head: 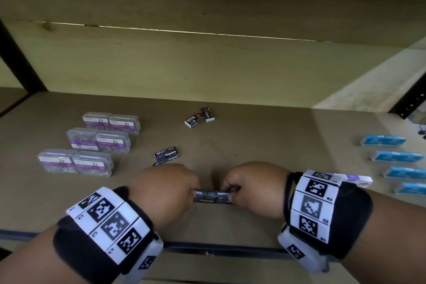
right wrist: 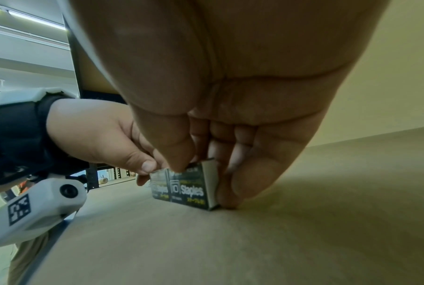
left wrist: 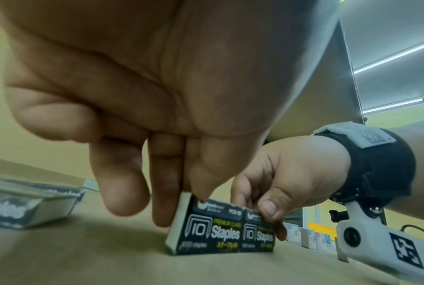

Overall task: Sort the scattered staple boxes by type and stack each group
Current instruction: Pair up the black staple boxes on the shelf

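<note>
Progress early | left hand (head: 161, 188) and right hand (head: 254, 188) each pinch an end of two black staple boxes (head: 213, 196) side by side on surface (head: 265, 136) | loose black box (head: 167, 156), far pair (head: 199, 117) unstacked

Two black staple boxes (head: 213, 196) stand end-to-end on edge — others (head: 167, 156) scattered behind.

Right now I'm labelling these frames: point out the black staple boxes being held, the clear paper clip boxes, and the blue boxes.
black staple boxes (left wrist: 220, 231), left wrist view, printed front face.
clear paper clip boxes (head: 96, 143), head view, lid of a middle-row box.
blue boxes (head: 397, 157), head view, top of the second box.
</note>
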